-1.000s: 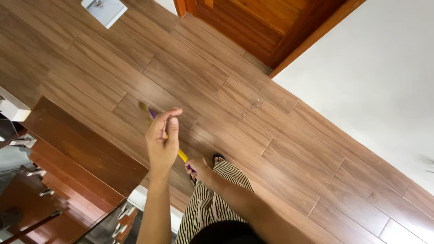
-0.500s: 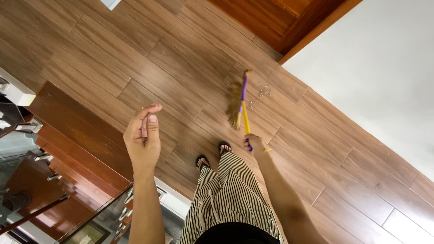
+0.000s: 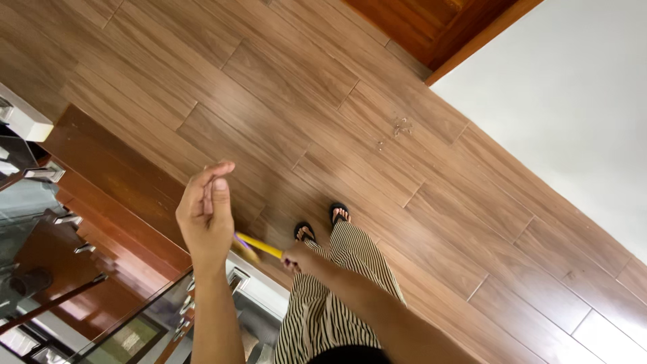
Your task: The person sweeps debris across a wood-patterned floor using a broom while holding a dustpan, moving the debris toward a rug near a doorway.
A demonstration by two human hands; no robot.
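The left hand [image 3: 204, 217] is raised and empty, fingers curled loosely with the thumb beside them, above the edge of the wooden stairs [image 3: 114, 182]. Just beside it, the right hand [image 3: 294, 256] is closed around the yellow handle of a small broom [image 3: 256, 245]; its head lies mostly hidden behind the left hand. Beyond stand two sandalled feet [image 3: 322, 222] on the plank floor [image 3: 283, 101]. Farther off, a little debris [image 3: 400, 127] lies near the white wall [image 3: 566, 108].
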